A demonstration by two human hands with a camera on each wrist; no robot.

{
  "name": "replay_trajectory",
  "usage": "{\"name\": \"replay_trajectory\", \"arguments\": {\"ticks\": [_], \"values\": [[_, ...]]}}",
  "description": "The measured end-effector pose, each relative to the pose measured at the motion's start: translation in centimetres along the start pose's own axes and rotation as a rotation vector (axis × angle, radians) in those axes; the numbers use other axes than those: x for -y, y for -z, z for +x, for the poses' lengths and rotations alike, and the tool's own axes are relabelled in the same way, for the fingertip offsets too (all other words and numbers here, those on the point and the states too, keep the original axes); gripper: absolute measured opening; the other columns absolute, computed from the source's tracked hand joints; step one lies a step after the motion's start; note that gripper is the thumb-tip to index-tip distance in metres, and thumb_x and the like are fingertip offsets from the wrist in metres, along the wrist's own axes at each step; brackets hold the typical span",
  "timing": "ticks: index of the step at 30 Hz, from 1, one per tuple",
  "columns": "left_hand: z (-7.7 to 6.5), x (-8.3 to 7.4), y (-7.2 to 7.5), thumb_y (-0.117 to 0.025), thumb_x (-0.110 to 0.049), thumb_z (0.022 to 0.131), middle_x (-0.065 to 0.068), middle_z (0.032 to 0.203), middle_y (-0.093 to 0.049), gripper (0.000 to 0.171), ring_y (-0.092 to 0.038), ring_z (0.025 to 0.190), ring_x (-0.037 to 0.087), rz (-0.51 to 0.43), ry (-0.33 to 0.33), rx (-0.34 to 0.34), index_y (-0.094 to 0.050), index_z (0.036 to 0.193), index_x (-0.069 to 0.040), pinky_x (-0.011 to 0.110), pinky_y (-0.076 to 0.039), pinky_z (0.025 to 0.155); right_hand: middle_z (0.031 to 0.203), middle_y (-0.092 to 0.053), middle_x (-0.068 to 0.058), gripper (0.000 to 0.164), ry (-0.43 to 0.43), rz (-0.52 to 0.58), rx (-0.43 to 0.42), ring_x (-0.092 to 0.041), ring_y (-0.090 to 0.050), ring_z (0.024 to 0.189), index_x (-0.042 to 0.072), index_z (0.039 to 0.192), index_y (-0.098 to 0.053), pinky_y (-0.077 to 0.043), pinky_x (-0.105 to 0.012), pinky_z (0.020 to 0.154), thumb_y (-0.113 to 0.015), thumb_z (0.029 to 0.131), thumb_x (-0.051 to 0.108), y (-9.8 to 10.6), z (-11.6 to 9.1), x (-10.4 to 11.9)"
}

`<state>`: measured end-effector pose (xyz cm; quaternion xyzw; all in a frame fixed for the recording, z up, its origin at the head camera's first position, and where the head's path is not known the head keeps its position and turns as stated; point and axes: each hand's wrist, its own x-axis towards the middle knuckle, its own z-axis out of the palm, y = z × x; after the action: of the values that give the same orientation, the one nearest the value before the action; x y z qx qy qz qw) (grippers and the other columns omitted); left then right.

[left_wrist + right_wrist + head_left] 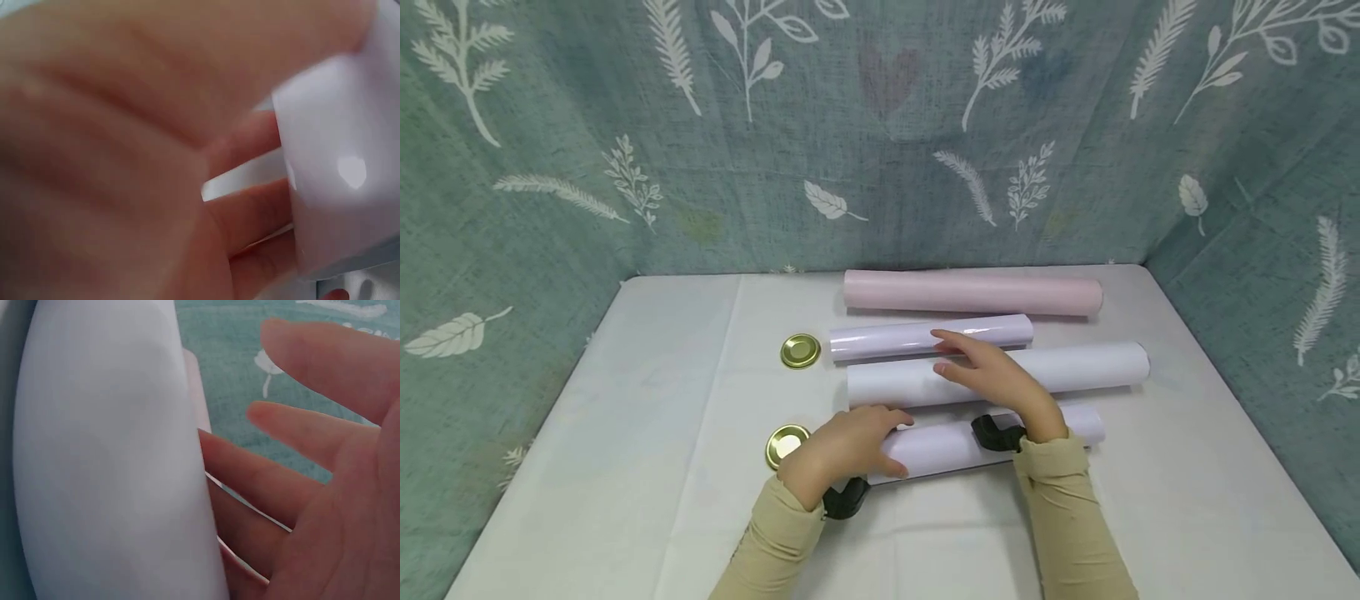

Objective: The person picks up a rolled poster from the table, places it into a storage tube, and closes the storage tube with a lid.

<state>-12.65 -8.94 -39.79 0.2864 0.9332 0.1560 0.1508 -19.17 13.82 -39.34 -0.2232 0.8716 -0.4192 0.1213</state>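
Across the near left end of the closest white paper roll (940, 446), my left hand (850, 446) spans with its thumb on the near side and fingers beyond. In the left wrist view, the fingers (256, 212) pass behind this glossy roll (344, 169). My right hand (996, 375) is above the thicker matte white roll (1082, 368), its fingers extended and spread toward the thin glossy roll (880, 342). The right wrist view has the spread right hand (325, 481) beside a large white roll (119, 450), some fingertips hidden behind it.
A pink roll (973, 293) lies at the back of the white-covered table (610, 467). Two gold lids, a far one (800, 351) and a near one (786, 443), lie left of the rolls. Patterned green cloth (895, 150) surrounds the table's back and sides.
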Motion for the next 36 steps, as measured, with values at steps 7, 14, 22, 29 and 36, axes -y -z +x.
{"name": "replay_trajectory", "arguments": {"ticks": [7, 14, 22, 29, 36], "values": [[0.0, 0.5, 0.2, -0.072, -0.027, 0.071, 0.001, 0.11, -0.057, 0.049, -0.052, 0.098, 0.016, -0.047, 0.005, -0.024, -0.056, 0.115, -0.012, 0.035, -0.041, 0.083, 0.126, -0.05, -0.001, 0.057, 0.05, -0.16, 0.032, -0.017, -0.038, 0.121, 0.026, 0.134, -0.039, -0.027, -0.041, 0.1, -0.056, 0.084, 0.047, -0.4, 0.7, -0.4], [-0.2, 1.4, 0.8, -0.07, -0.014, 0.072, 0.003, 0.108, -0.056, 0.045, -0.051, 0.094, 0.017, -0.16, -0.032, -0.051, -0.054, 0.114, -0.009, 0.034, -0.041, 0.083, 0.129, -0.048, 0.001, 0.07, 0.065, -0.356, 0.028, -0.021, -0.037, 0.122, 0.02, 0.133, -0.042, -0.011, -0.046, 0.103, -0.069, 0.074, 0.043, -0.4, 1.1, -0.4], [-0.1, 2.9, 0.6, -0.07, -0.019, 0.072, -0.004, 0.11, -0.049, 0.049, -0.047, 0.096, 0.012, -0.264, -0.023, -0.092, -0.053, 0.118, -0.018, 0.031, -0.039, 0.084, 0.13, -0.047, -0.002, 0.069, 0.007, -0.343, 0.022, -0.023, -0.038, 0.12, 0.022, 0.133, -0.042, -0.025, -0.046, 0.098, -0.07, 0.073, 0.042, 0.6, 0.5, -0.9], [-0.8, 4.0, 1.9, -0.072, -0.019, 0.071, -0.005, 0.108, -0.049, 0.049, -0.046, 0.094, 0.011, -0.328, 0.002, -0.126, -0.052, 0.116, -0.021, 0.031, -0.039, 0.083, 0.129, -0.048, -0.001, 0.067, -0.004, -0.317, -0.008, -0.024, -0.039, 0.119, 0.022, 0.133, -0.042, -0.023, -0.044, 0.099, -0.068, 0.075, 0.042, 1.1, 0.2, -1.0], [-0.8, 4.7, 2.0, -0.073, -0.021, 0.071, -0.003, 0.107, -0.049, 0.048, -0.047, 0.093, 0.012, -0.372, 0.023, -0.177, -0.05, 0.114, -0.02, 0.03, -0.04, 0.081, 0.128, -0.049, -0.005, 0.065, 0.01, -0.349, -0.025, -0.02, -0.042, 0.117, 0.019, 0.133, -0.042, -0.018, -0.043, 0.1, -0.068, 0.076, 0.037, 0.9, 0.3, -1.1]]}}
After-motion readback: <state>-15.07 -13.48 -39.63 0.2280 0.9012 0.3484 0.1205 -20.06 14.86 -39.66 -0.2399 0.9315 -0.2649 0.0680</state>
